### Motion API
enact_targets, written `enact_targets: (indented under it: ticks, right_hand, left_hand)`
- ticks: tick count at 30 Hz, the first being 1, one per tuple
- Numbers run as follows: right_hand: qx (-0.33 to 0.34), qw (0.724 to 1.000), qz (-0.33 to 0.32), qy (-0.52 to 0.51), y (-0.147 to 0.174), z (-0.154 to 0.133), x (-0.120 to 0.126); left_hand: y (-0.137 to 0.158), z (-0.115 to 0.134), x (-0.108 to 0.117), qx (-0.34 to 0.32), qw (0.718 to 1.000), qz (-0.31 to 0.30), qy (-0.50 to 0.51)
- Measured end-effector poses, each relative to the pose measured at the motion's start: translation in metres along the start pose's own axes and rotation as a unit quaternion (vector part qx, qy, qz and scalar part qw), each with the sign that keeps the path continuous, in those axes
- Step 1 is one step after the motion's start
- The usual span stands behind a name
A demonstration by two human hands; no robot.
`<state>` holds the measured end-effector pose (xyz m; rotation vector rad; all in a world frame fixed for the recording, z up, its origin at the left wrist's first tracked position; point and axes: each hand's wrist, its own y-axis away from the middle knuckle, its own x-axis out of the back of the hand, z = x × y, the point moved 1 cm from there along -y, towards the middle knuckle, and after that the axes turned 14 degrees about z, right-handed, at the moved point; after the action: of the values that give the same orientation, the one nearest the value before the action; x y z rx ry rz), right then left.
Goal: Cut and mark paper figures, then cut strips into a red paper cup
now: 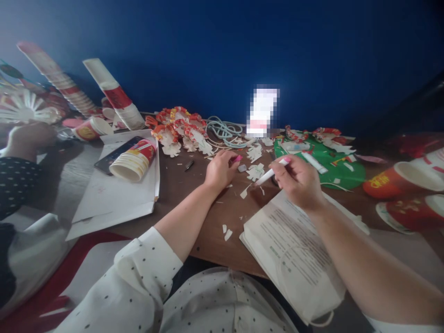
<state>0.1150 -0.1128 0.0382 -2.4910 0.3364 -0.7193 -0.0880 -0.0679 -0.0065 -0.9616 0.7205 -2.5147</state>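
Note:
My right hand [300,178] is closed around a white marker pen [266,176] with a pink end, slanting down to the left over the brown table. To its left, my left hand [222,171] rests at the table with its fingers closed on a small pink piece [237,158] that looks like the marker's cap. White paper cut-outs [255,172] with fringed edges lie between the two hands, among small scraps. A printed paper bag [287,249] lies under my right wrist and forearm.
Orange-and-white paper crafts [180,127] are heaped at the back beside a pale blue cord [224,131]. A green sheet [342,173] lies right. Paper cups [391,180] stand far right; stacked cups [132,162] lie on white sheets, left. Another person's hand [31,136] is far left.

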Motion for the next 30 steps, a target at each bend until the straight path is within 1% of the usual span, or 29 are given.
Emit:
enact_targets:
  ticks: [4,10,15,17,26,28,30]
  right_hand:
    - [0.001,0.997,-0.056,-0.048,0.009,-0.005,-0.008]
    - [0.051,0.996,-0.075,-0.02,0.014,-0.003,-0.018]
    - [0.129,0.989,-0.069,0.025,0.014,-0.012,-0.018]
    - [0.148,0.986,-0.064,0.037,0.015,-0.014,-0.019]
    - [0.138,0.989,-0.003,0.05,0.018,-0.012,-0.018]
    - [0.142,0.989,0.017,0.046,0.018,-0.012,-0.018]
    - [0.158,0.986,0.021,0.044,0.019,-0.012,-0.02]
  left_hand:
    - [-0.001,0.001,-0.001,0.007,1.0,-0.014,-0.013]
    - [0.0,0.0,-0.002,0.006,1.0,-0.017,-0.013]
    - [0.001,0.001,-0.002,0.004,1.0,-0.024,-0.01]
    - [0.001,0.002,-0.001,0.01,1.0,-0.028,-0.008]
    - [0.0,0.002,0.0,0.011,0.999,-0.037,-0.012]
    - [0.001,0.001,0.0,0.007,0.999,-0.036,-0.013]
    - [0.001,0.001,0.0,0.003,0.999,-0.034,-0.014]
